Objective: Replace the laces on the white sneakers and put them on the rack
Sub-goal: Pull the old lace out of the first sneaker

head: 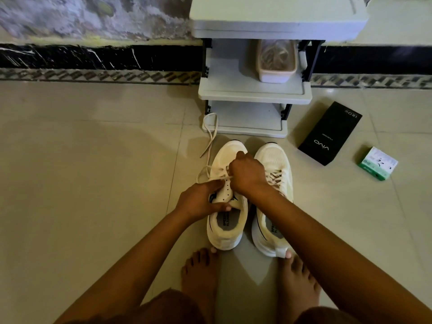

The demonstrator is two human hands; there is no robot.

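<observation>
Two white sneakers stand side by side on the tiled floor, toes toward the rack [254,94]. My left hand [201,199] grips the left sneaker [228,230] at its eyelet flap, thumb on the tongue. My right hand [247,174] is curled over the same shoe's lacing and pinches its white lace [210,134], whose loose end trails up to the rack's foot. The right sneaker [273,220] is laced and untouched.
A pale tub [277,76] holding coiled laces sits on the rack's middle shelf. A black box [329,134] and a small green-white box [377,163] lie on the floor to the right. My bare feet [201,274] touch the sneakers' heels.
</observation>
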